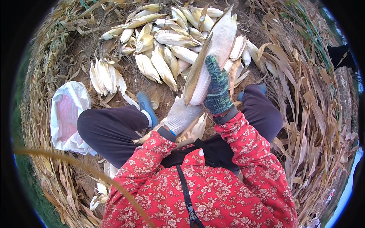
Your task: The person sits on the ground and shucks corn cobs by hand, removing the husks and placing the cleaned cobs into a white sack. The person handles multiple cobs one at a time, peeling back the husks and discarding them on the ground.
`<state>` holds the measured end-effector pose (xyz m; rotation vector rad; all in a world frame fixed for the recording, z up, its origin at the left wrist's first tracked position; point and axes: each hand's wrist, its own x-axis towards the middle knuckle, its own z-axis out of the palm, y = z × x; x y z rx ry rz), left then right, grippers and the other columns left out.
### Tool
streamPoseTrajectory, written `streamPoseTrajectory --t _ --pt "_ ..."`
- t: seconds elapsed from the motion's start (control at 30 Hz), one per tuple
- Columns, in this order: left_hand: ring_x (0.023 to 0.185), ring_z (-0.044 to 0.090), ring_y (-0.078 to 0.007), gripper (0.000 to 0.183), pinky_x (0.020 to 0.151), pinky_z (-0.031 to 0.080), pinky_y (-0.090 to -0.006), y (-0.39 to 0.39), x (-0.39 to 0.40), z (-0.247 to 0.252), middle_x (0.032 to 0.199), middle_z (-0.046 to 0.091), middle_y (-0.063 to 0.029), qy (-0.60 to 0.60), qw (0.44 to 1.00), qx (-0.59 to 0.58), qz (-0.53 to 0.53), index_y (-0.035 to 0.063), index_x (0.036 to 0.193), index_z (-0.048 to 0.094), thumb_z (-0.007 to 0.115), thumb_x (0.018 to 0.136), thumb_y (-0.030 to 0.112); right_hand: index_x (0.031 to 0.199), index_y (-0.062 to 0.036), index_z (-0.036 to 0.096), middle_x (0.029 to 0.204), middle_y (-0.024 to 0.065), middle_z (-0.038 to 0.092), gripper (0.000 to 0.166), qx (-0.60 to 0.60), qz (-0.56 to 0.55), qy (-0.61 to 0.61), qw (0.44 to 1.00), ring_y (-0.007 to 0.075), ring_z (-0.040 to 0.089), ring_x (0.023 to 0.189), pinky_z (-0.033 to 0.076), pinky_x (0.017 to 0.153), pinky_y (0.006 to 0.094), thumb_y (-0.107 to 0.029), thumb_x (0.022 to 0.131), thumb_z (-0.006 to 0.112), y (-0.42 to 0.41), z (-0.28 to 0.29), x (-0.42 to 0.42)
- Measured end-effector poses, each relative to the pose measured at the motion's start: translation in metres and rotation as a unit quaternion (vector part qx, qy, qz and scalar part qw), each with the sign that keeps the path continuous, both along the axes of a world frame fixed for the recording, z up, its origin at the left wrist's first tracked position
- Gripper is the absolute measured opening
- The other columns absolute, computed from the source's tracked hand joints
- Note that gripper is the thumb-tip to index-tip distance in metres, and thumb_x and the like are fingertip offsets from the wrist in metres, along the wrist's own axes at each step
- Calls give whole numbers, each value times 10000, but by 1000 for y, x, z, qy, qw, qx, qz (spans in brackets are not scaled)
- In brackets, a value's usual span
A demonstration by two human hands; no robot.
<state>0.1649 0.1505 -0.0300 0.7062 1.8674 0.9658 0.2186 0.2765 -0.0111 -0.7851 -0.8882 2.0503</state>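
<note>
Before my chest I hold a large ear of corn [216, 54] in its pale dry husk, tip pointing away and up to the right. My left hand [184, 115], in a light grey knit glove, is closed around its base end. The right hand [218, 88], in a green and dark marled glove, presses against the ear's right side, one digit lying along the husk. Its other fingers are partly hidden behind the ear. Below my left hand, loose dry husks [198, 128] lie between my legs.
Beyond my feet spreads a pile of unhusked corn ears [176, 40] on bare soil. A bunch of pulled-back husks [105, 77] lies left of it. An open white woven sack [70, 114] stands beside my left knee. Dry corn stalks [310, 114] heap up on the right.
</note>
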Motion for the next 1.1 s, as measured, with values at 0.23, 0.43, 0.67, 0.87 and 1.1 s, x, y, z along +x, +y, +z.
streamPoseTrajectory --t 0.23,0.43,0.67,0.87,1.1 --pt "809 666 -343 291 730 532 -414 -23 -7 8 857 690 -128 247 934 -56 -251 98 956 684 608 815 341 1220 -41 590 1036 68 641 521 -135 269 -37 953 140 624 902 512 819 295 -429 881 666 -4 7 12" --pt "795 664 -354 306 718 519 -414 -40 -38 -2 804 682 -178 273 924 -20 -267 45 893 685 635 793 330 1315 -81 521 1192 112 594 639 -183 275 -20 944 188 598 1013 505 893 354 -464 837 704 -17 6 0" --pt "783 580 -84 198 670 475 -236 -80 -79 69 901 620 -8 81 970 168 153 29 1021 614 694 844 72 1290 -50 479 1220 176 578 636 -281 10 248 927 348 555 1140 397 1035 561 -444 838 691 44 -27 -9" --pt "747 554 -134 334 688 451 -269 -282 -139 176 809 600 -62 179 847 242 439 -11 1122 586 558 953 275 1286 -16 462 1152 184 598 577 -289 10 214 933 346 585 1081 441 1004 525 -307 848 700 37 -39 -6" --pt "1134 555 -277 540 952 450 -367 -495 -108 173 1219 585 -193 298 742 -547 248 -49 1276 508 643 848 253 1178 -108 555 1051 56 609 405 -268 88 135 950 231 594 1011 488 939 412 -206 833 743 7 -50 -7"
